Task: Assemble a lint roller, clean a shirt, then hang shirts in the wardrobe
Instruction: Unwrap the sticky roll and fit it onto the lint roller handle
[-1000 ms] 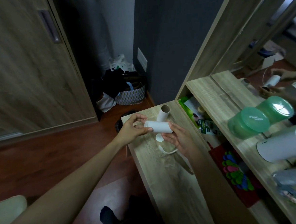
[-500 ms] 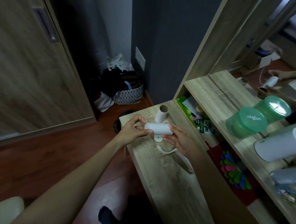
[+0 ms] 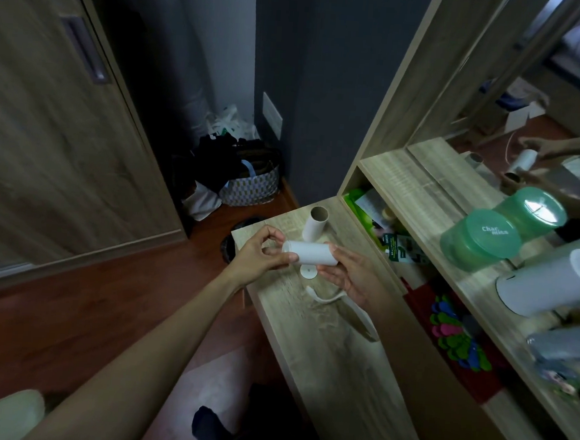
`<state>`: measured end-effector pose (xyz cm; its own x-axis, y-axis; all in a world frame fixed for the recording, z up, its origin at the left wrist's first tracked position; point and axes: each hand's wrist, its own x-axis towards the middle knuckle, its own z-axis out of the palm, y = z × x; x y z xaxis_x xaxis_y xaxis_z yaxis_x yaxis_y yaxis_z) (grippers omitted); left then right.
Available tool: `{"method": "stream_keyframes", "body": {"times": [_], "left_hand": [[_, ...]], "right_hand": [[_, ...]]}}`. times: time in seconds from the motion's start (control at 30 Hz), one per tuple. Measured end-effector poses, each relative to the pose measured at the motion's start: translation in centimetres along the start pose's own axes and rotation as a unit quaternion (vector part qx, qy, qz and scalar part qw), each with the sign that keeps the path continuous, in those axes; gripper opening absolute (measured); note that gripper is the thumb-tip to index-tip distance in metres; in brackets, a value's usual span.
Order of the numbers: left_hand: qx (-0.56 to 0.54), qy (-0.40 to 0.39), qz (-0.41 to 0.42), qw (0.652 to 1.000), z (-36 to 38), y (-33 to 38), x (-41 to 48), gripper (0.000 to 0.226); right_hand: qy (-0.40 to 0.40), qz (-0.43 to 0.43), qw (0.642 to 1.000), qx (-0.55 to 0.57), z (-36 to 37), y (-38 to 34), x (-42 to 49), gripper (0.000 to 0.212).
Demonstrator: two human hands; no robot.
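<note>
Basket [image 3: 253, 189] of dark clothes [image 3: 217, 159]

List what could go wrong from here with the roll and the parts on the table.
1. The white roll is held only by fingertips of the left hand and right hand; a slip could drop it onto the round white cap below.
2. The empty cardboard tube stands upright just behind the hands; a nudge could tip it.
3. The white handle lies partly under the right hand and could get knocked.

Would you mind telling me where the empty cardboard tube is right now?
In the head view, the empty cardboard tube stands upright at the far end of the wooden table, just behind the white roll held in both hands.
</note>
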<state>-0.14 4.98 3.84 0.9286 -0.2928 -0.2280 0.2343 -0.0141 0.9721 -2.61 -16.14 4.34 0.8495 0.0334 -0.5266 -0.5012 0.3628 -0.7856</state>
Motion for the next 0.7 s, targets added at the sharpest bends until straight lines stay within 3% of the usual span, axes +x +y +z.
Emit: {"method": "stream_keyframes", "body": {"times": [0.7], "left_hand": [[-0.009, -0.015, -0.02, 1.0, -0.43, 0.28, -0.35, 0.032]], "right_hand": [[-0.01, 0.002, 1.0, -0.001, 0.01, 0.14, -0.07, 0.033]]}}
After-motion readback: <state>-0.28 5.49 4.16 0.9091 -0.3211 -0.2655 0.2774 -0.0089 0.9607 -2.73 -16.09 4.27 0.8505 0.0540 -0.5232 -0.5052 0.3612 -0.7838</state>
